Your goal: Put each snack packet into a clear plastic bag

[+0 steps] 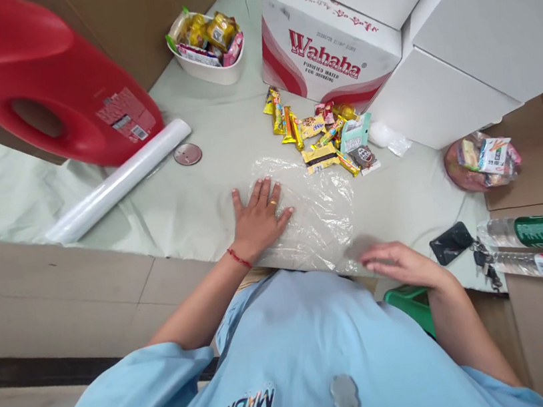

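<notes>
Ahead of the right hand [403,260], open tabletop [403,202] leaves passage between the plastic film [320,210] and the phone [451,243]; beyond the film, snack packets [320,158] and the Wahaha carton [326,54] block reaching; leftward, the white roll [119,181] lies before the red jug [81,72].

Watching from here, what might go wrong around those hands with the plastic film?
The clear film is already wrinkled beside the left hand, so it may crease further or cling to itself. 
Its far edge meets the wrapped snacks; a tug might drag some along. 
The white roll has one end near the table edge, so a bump might send it off.
</notes>
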